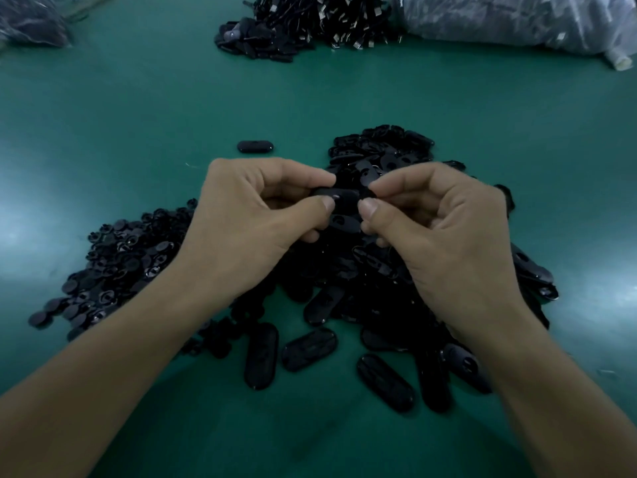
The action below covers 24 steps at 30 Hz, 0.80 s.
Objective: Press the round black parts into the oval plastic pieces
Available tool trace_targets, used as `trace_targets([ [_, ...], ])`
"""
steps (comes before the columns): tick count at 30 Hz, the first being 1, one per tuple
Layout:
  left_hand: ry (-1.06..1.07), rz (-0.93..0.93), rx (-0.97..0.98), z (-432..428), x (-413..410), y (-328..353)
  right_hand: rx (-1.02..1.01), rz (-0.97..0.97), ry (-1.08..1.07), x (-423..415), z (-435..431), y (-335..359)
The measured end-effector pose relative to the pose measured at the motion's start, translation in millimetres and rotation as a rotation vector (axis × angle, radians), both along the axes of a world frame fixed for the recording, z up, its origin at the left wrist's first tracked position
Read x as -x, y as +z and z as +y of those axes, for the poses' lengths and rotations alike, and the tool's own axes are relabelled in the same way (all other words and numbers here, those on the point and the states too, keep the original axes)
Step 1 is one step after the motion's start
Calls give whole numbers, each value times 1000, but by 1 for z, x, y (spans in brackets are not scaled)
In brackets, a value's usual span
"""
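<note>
Both hands meet above a heap of black oval plastic pieces [375, 281]. My left hand [248, 222] pinches one end of a black oval piece [339, 195] between thumb and forefinger. My right hand [444, 229] pinches the other end of the same piece with thumb and forefinger. Whether a round part sits under the fingertips is hidden. A pile of small round black parts [120, 257] lies to the left, partly behind my left forearm. Several loose oval pieces [261, 355] lie flat near the front.
A green table surface [138, 125] carries everything. One single oval piece [255, 146] lies apart behind my left hand. At the back sits another black heap with metal clips [310, 25], a clear plastic bag [517, 19] at right, and a bag [31, 22] at far left.
</note>
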<state>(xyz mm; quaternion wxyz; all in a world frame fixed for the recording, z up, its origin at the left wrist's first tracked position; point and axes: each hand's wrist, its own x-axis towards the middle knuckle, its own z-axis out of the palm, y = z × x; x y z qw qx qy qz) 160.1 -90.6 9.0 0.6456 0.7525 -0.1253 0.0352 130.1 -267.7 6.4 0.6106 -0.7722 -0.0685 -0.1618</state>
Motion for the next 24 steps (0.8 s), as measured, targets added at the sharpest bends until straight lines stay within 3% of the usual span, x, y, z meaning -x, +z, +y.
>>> trace_targets([
  [24,-83,5,48,-5,4,0,108,8,-40,3,5,5],
])
